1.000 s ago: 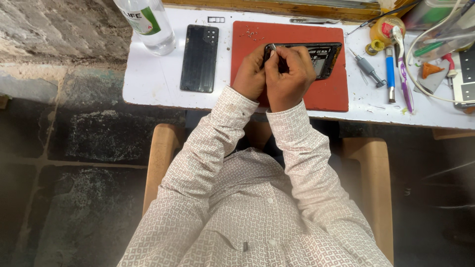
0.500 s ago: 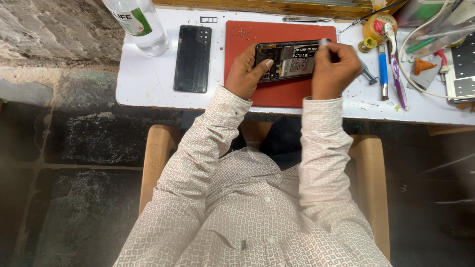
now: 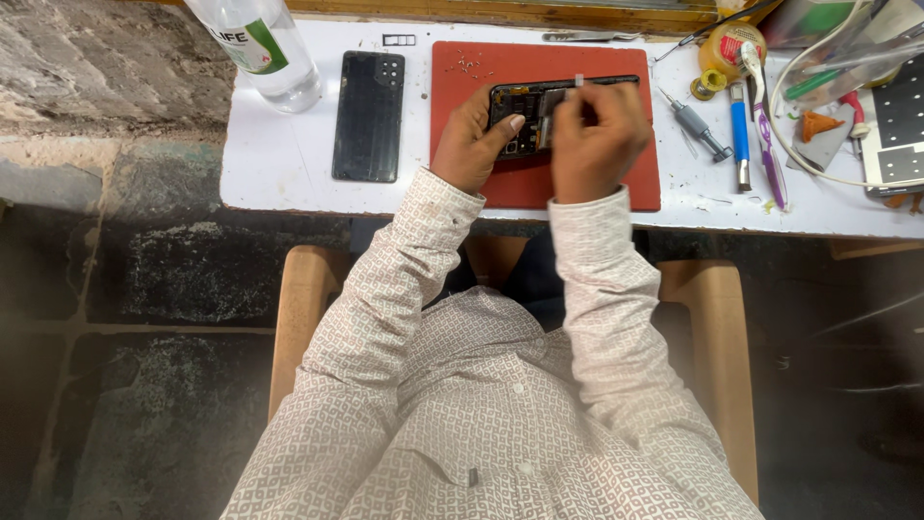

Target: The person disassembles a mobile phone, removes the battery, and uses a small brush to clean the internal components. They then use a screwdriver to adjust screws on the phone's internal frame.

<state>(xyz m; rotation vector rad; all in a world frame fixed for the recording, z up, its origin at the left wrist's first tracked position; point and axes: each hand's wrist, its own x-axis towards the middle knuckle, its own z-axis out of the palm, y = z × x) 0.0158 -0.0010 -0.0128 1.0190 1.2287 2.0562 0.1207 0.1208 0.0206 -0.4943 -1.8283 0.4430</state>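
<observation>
Both hands, left hand [image 3: 472, 144] and right hand [image 3: 597, 135], curl over the opened phone [image 3: 525, 120].

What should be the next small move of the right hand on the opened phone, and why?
Probably lift the small pale strip slowly upward. The right hand pinches it over the opened phone, while the left hand steadies the phone on the red mat.

- One opened phone [image 3: 525, 116] on one red mat [image 3: 500, 183].
- One black back cover [image 3: 368, 116], left of the mat.
- One clear plastic bottle [image 3: 260, 43], upper left of the frame.
- One grey screwdriver [image 3: 695, 123].
- One toothbrush [image 3: 762, 125].
- Two hands: left hand [image 3: 472, 144], right hand [image 3: 597, 135].
</observation>
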